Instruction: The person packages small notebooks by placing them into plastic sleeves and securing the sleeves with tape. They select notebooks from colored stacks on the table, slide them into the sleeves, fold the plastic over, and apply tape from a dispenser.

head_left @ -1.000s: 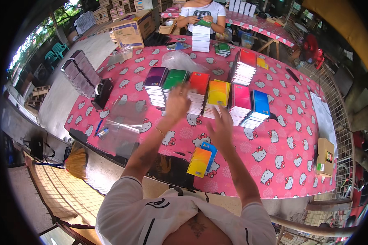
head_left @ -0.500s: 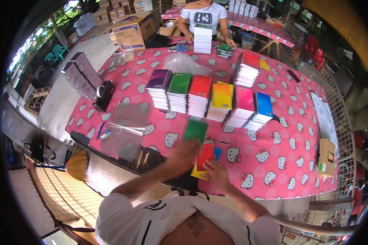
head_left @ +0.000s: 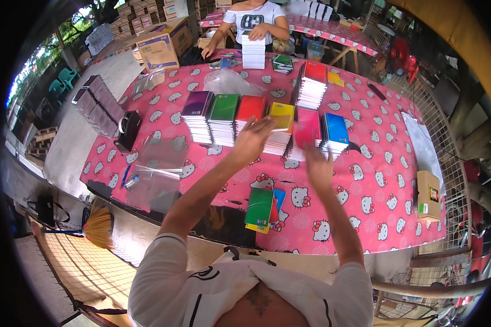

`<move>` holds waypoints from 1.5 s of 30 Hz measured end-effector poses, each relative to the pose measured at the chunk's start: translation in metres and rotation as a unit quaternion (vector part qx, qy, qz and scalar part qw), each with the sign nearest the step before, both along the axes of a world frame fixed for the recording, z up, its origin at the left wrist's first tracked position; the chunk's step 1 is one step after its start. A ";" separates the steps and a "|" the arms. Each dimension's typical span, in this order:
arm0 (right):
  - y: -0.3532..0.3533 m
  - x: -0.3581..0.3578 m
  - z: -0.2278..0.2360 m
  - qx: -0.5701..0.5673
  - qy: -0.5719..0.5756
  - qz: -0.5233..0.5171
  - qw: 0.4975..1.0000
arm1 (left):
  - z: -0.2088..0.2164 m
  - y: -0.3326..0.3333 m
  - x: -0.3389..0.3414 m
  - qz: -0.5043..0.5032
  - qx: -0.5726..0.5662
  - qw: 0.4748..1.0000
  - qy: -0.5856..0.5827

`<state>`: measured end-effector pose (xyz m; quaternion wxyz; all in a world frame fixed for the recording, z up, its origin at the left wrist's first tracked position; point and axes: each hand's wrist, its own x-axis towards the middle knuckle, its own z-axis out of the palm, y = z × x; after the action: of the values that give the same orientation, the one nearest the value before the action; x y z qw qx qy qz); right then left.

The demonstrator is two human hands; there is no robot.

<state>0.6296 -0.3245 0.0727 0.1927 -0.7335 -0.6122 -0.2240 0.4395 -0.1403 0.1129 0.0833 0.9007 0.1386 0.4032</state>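
Spiral-bound notebooks [head_left: 223,107] stand in a row across the centre of the frame: purple stack [head_left: 196,103], green stack [head_left: 222,129], red stack [head_left: 250,107], yellow stack [head_left: 282,110], pink stack [head_left: 310,116], blue stack [head_left: 335,128]. We note a taller rear red stack [head_left: 312,90] behind them. Lower centre holds a small notebook pile [head_left: 261,206], green on top, with yellow, red and blue showing beneath.

We judge each notebook light and fairly stiff, its smooth cover apt to slide; the stacks could topple if pushed. We would grip the near edge, thumb above and fingers below.

Our left hand [head_left: 253,136] lies at the yellow stack's near edge, fingers extended; we cannot say whether it pinches a cover. Our right hand [head_left: 318,163], blurred, is at the front of the pink stack; its hold cannot be established.

We record the table [head_left: 289,244] as covered in pink cat-print cloth. Around it: a co-worker [head_left: 251,22] at top centre, a large carton [head_left: 161,49] upper left, a red fan [head_left: 401,57] upper right, a broom [head_left: 99,226] lower left. Smaller items: a brown box [head_left: 428,194] far right, a black tape dispenser [head_left: 126,132] left.
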 end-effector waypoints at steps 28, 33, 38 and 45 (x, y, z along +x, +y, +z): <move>-0.026 -0.070 -0.113 -0.130 0.345 0.222 0.902 | 0.033 -0.042 -0.115 -0.161 -0.143 0.958 0.191; -0.042 -0.070 -0.125 0.006 0.718 0.156 0.678 | -0.064 -0.104 -0.058 -0.020 -0.306 0.920 0.246; -0.074 -0.093 -0.126 0.096 0.680 0.014 0.727 | -0.004 0.069 -0.112 0.103 0.100 0.983 0.115; -0.064 -0.138 -0.107 0.029 0.535 -0.078 0.841 | 0.016 0.174 -0.157 0.035 -0.050 0.989 0.136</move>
<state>0.4919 -0.3887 -0.0346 0.4929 -0.7787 -0.3483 0.1713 0.2821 0.0333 0.1289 0.0945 0.9365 0.1996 0.2726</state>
